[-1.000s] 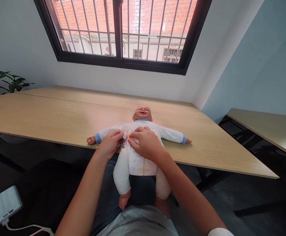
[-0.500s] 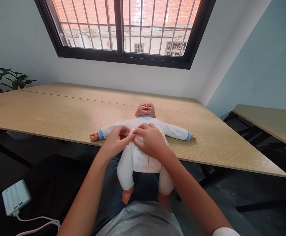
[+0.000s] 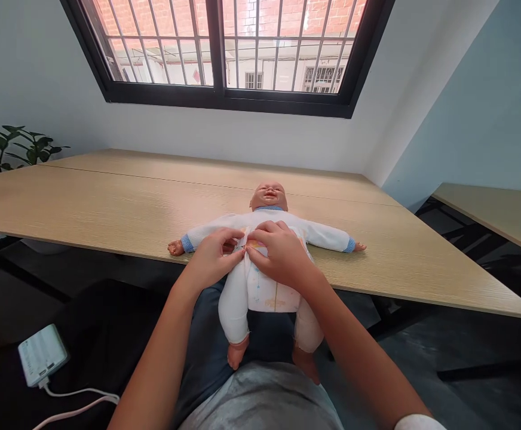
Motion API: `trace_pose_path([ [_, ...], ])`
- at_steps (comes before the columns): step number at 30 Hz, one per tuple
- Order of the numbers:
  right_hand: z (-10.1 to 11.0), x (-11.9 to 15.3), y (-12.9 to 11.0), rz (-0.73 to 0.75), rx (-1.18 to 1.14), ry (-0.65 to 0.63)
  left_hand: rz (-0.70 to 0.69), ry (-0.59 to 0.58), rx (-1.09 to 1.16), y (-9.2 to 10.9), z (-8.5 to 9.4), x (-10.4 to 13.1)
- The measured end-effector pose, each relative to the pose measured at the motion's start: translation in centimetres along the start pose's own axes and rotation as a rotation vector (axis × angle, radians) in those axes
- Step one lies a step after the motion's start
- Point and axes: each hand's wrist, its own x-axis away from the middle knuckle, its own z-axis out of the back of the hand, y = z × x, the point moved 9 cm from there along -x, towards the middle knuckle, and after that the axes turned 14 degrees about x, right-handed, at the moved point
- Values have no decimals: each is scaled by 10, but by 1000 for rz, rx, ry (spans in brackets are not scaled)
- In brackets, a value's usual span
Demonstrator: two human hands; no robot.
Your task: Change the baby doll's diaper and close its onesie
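Note:
A baby doll [image 3: 327, 233] in a white top with blue cuffs lies on its back, arms spread, its head on the table and its legs hanging over the front edge. Around its hips is a white diaper [image 3: 272, 292] with coloured print. My left hand [image 3: 215, 254] pinches the diaper's side edge at the doll's waist. Close beside it, my right hand [image 3: 281, 251] pinches the front of the diaper, the fingertips of both hands almost meeting. What exactly lies between the fingers is partly hidden.
The wooden table [image 3: 108, 203] stretches left and right beneath a barred window [image 3: 218, 60]. At the lower left lies a white power bank [image 3: 43, 355] with a cable. A leafy plant [image 3: 23, 146] stands at the far left, and another table [image 3: 493, 212] is at the right.
The view has shifted slightly, so everything sits a little further right. Both hands stay at the diaper's side; the right fingertips have parted a little, showing more of the orange print.

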Motion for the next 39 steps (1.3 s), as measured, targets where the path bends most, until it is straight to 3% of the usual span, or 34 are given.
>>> trace_pose_path([
  [7, 0, 0, -3, 31, 39, -30, 3, -127, 9, 1, -5, -2],
  [13, -1, 0, -1, 12, 48, -36, -3, 2, -34, -4, 1, -3],
  [19, -3, 0, -3, 34, 62, -49, -9, 6, -60, -4, -3, -3],
  [24, -3, 0, -1, 26, 38, -8, 22, 147, -126, -9, 7, -4],
  [32, -3, 0, 2, 11, -7, 2, 55, 203, 52, -26, 19, -7],
  [36, -3, 0, 3, 11, -26, 9, 55, 283, 231, -28, 29, -8],
  [39, -4, 0, 4, 14, -49, 25, 76, 280, 311, -27, 29, -6],
])
